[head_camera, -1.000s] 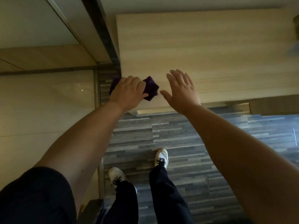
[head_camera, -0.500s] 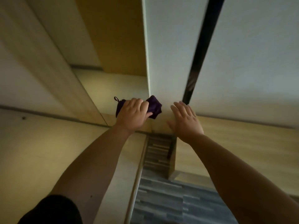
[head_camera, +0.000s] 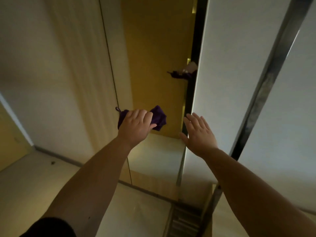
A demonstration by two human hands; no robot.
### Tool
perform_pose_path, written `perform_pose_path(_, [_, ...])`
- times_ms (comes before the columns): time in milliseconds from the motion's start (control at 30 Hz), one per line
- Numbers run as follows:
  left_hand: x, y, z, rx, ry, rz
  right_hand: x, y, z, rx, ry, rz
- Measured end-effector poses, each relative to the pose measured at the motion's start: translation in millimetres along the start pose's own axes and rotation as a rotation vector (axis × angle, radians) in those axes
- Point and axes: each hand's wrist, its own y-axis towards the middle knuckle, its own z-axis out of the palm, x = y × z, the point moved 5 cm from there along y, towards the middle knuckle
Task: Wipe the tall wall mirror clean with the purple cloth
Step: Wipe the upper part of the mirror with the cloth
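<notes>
The tall mirror (head_camera: 153, 53) is a narrow upright panel in the middle of the view, showing a yellowish reflection. My left hand (head_camera: 136, 127) is raised in front of its lower part, fingers closed around the bunched purple cloth (head_camera: 159, 117), whose loop sticks out to the left. Higher up near the mirror's right edge, a small reflection of the cloth (head_camera: 179, 75) shows. I cannot tell if the cloth touches the glass. My right hand (head_camera: 198, 134) is held up flat and empty with fingers apart, by the mirror's dark right edge.
White wall panels fill the right side, split by a dark metallic strip (head_camera: 266, 79). A pale wall (head_camera: 51, 65) lies to the left. A light wooden ledge (head_camera: 153, 187) runs below the mirror, and striped grey flooring (head_camera: 184, 221) shows at the bottom.
The view has swung up from the floor and my feet to the wall and mirror. Both arms rose with it, the left hand still gripping the cloth and the right hand still spread.
</notes>
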Motion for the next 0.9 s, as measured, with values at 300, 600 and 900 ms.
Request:
perform_pose_path(300, [72.4,36.8,-19.2,-0.102,0.09,-0.024,30.7,76.5,-50.8,-0.171,-0.048,-0.055])
perform_pose_path(600, [115.4,103.9,1.3,-0.213,0.181,-0.047,16.6,160.8,-67.1,-0.269,-0.084,-0.129])
perform_pose_path(900, [165.6,193.8,23.3,-0.277,0.279,-0.123,-16.6,269.4,-100.1,-0.373,-0.126,-0.188])
